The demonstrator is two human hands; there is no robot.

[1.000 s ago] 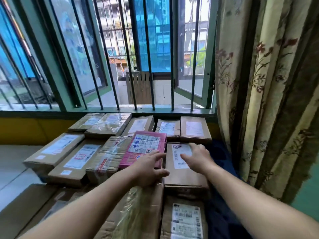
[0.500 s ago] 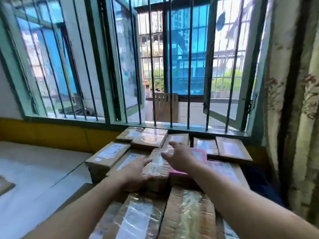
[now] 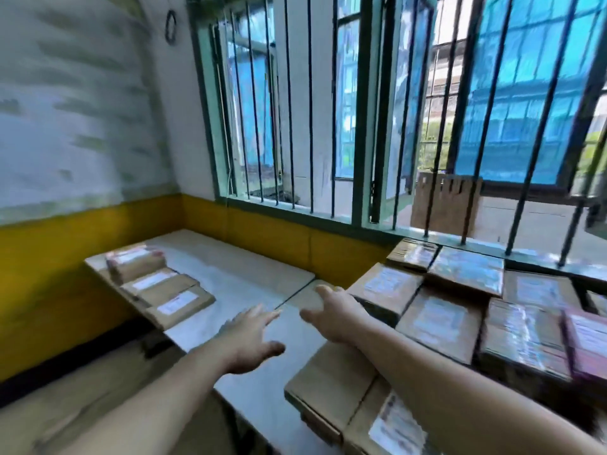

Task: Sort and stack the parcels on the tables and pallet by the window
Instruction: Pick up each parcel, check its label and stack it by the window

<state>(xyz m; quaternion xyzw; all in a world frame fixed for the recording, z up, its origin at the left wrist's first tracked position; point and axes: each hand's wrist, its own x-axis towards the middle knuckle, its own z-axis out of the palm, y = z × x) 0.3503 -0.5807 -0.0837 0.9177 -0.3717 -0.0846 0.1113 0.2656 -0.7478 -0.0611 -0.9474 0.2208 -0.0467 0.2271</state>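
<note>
We list matt brown cardboard parcels [image 3: 441, 320], some under glossy clear tape, with white paper labels. We note a smooth pale tabletop [image 3: 236, 274] and painted metal window bars [image 3: 289, 126].

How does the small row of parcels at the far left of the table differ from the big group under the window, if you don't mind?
The left row has three parcels in a single line; the window group has many, packed tightly. The left row is plain brown; the window group includes a pink parcel. Both carry white labels.
</note>
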